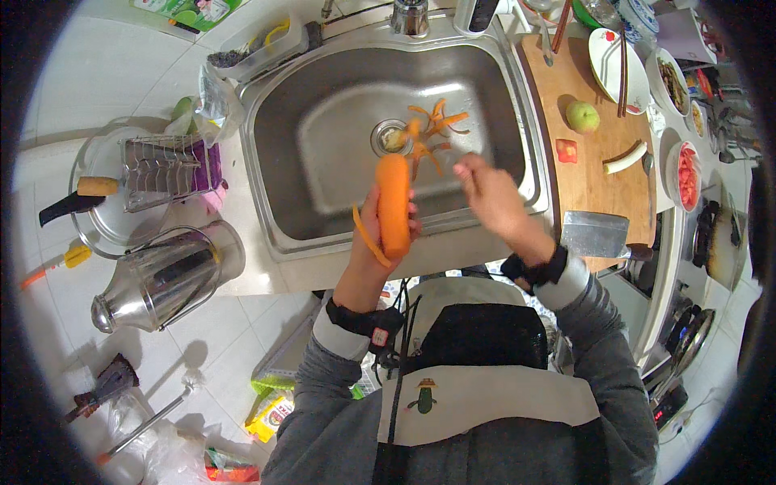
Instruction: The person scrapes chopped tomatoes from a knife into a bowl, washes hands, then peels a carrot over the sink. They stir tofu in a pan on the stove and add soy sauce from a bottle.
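Observation:
Over the near edge of the sink, my left hand holds a large, thick orange carrot upright, fingers wrapped round it. A peel strip hangs loose beside the carrot, over my left wrist. To the right of the carrot and apart from it is my right hand, its fingers closed and slightly blurred. Whatever it may hold is hidden. Several orange carrot peels lie on the sink bottom, by the drain.
Right of the sink, a wooden cutting board carries a cleaver, a green round fruit, a red piece and a white stalk. A metal flask and wire rack are at left. The faucet stands behind.

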Demonstrator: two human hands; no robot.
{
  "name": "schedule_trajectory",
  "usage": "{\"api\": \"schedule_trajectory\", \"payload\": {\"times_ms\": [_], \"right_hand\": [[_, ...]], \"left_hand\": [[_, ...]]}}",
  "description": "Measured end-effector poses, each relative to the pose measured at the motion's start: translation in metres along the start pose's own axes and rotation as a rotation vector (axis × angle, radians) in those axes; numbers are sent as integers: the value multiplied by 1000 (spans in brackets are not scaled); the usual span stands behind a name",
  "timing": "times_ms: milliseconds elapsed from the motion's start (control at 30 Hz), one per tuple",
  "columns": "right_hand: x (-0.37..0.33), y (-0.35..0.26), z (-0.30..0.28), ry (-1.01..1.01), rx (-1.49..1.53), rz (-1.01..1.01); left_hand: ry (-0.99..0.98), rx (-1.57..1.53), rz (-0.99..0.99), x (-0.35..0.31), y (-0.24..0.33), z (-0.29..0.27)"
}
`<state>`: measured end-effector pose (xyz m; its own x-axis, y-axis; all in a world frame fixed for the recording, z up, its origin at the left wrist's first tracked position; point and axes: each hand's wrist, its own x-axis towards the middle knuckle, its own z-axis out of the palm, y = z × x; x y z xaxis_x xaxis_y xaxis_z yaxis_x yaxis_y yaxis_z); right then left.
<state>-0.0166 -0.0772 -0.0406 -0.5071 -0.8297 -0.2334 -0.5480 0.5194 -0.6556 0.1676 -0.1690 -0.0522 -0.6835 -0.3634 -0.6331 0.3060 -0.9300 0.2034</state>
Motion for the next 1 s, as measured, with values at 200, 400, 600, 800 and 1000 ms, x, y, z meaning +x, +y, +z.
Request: {"api": "schedule_trajectory", "payload": {"times_ms": [200,400,600,800,1000], "right_hand": [[-32,-59,12,-187,381,-152],[-22,-64,19,-295,582,-85],[18,-27,14,-55,171,-8],[36,35,23,-123,-490,-15],[20,39,21,-36,-432,-69]], "left_hand": [[94,360,219,5,-17,-10],[330,439,417,10,-24,4],[506,310,255,9,-6,-23],[402,229,312,-3,13,-40],[172,128,216,-7,20,-19]]}}
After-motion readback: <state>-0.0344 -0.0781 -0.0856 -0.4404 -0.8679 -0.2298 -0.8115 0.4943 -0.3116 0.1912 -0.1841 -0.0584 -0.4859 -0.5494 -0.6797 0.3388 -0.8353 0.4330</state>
